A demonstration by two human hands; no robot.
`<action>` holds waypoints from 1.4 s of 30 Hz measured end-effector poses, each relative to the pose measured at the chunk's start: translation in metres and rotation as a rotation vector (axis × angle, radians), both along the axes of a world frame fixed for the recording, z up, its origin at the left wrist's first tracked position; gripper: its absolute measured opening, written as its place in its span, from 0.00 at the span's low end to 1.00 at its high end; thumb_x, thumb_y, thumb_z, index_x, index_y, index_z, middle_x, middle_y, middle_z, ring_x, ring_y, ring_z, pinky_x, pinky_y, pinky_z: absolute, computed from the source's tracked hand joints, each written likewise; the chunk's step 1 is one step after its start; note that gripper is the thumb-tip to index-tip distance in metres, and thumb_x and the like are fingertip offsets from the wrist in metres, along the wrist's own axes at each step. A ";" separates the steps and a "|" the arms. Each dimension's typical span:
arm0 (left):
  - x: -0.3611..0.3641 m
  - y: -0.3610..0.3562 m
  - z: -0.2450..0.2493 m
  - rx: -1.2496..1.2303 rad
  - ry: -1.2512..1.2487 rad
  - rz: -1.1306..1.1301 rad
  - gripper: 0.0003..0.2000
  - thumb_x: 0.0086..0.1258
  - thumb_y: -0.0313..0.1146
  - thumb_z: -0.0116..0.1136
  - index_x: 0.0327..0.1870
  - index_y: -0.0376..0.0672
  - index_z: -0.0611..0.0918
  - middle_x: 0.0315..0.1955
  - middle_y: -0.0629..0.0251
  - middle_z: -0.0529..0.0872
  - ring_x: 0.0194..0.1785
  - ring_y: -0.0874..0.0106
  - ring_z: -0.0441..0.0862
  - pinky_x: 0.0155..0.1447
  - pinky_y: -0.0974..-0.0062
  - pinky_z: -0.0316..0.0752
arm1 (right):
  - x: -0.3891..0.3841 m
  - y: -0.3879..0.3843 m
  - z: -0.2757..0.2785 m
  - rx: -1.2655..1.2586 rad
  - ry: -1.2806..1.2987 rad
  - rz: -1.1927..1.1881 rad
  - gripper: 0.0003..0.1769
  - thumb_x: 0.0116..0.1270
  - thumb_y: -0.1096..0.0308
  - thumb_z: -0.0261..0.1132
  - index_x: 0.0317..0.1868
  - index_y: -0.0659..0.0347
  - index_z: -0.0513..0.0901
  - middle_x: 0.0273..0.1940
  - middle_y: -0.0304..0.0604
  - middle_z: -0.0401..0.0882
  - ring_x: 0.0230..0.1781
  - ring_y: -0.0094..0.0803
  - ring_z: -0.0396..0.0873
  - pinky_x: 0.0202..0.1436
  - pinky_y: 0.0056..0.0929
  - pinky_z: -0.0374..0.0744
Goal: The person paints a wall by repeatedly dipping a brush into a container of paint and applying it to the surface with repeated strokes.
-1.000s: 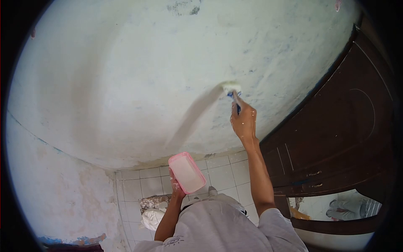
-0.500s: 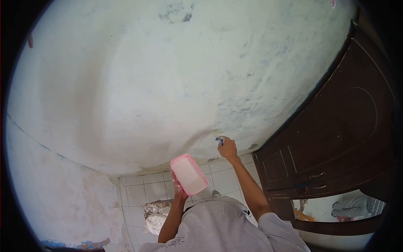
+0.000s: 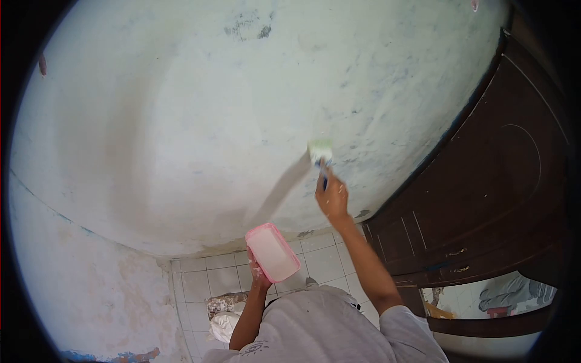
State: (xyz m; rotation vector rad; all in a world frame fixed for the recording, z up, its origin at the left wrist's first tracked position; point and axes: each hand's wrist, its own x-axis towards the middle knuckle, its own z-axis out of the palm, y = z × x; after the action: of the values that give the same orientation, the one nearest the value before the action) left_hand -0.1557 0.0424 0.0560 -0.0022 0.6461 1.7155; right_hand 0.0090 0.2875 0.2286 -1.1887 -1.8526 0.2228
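Observation:
My right hand [image 3: 332, 195] is closed round the blue handle of a paintbrush [image 3: 320, 151], whose pale, wide bristles lie against the wall [image 3: 230, 115]. White spots mark the fingers. Dark patches show through the wall's pale coat around and to the right of the brush. In my left hand [image 3: 259, 275] is a pink plastic tub [image 3: 273, 253], tilted a little and holding white paint. The fingers grip its left side and partly pass out of sight beneath it.
A dark brown wooden cabinet [image 3: 484, 175] with a mirror [image 3: 490, 297] stands on the right. White floor tiles [image 3: 224, 279] lie below. A white bag [image 3: 224, 327] and a stained box-like object [image 3: 225, 305] rest on the floor left of my body.
My right hand has moved up along the wall with the paintbrush, and its bristles now show plainly. My left hand and the tub have stayed nearly in place.

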 end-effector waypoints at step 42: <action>0.013 0.014 0.019 0.160 -0.016 -0.225 0.39 0.77 0.71 0.40 0.77 0.50 0.69 0.67 0.60 0.79 0.66 0.56 0.81 0.68 0.44 0.78 | 0.034 -0.017 0.374 -0.028 -0.107 0.077 0.19 0.70 0.65 0.66 0.57 0.64 0.87 0.30 0.54 0.86 0.33 0.42 0.88 0.40 0.40 0.83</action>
State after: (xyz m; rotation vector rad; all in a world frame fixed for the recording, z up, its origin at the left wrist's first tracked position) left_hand -0.1422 0.0560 0.0751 0.1633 0.4763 1.5431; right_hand 0.0434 0.2702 0.6025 -1.1693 -1.9972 0.2330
